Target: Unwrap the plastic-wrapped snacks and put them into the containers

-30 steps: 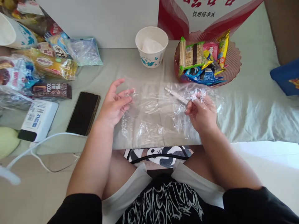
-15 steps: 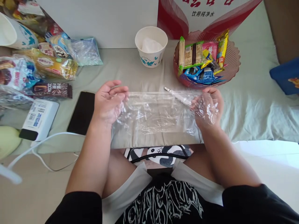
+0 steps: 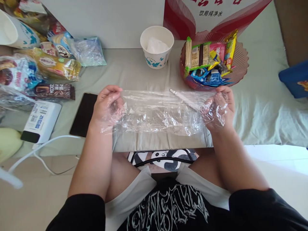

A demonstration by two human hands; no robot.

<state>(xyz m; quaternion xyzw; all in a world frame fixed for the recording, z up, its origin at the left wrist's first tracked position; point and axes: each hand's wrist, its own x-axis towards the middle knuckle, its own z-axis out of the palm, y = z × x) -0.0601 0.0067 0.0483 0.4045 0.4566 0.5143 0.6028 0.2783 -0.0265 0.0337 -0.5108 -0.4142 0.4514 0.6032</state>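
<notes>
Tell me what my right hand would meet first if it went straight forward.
Past the clear plastic, your right hand would probably meet the snack bowl first; depth is unclear.

Soft light reaches my left hand (image 3: 106,106) and right hand (image 3: 220,109), strongest on my right, where the floor (image 3: 279,163) washes out almost to white, while my thighs (image 3: 122,170) sit in dimmer shade. Small, sharp glints scatter across the clear plastic film (image 3: 158,120), breaking up the outline of my hands beneath it. The middle is fairly crisp, but the wide view stretches my black sleeves (image 3: 262,208) towards the lower corners, and the white cable's end (image 3: 13,180) at lower left is blurred.
</notes>
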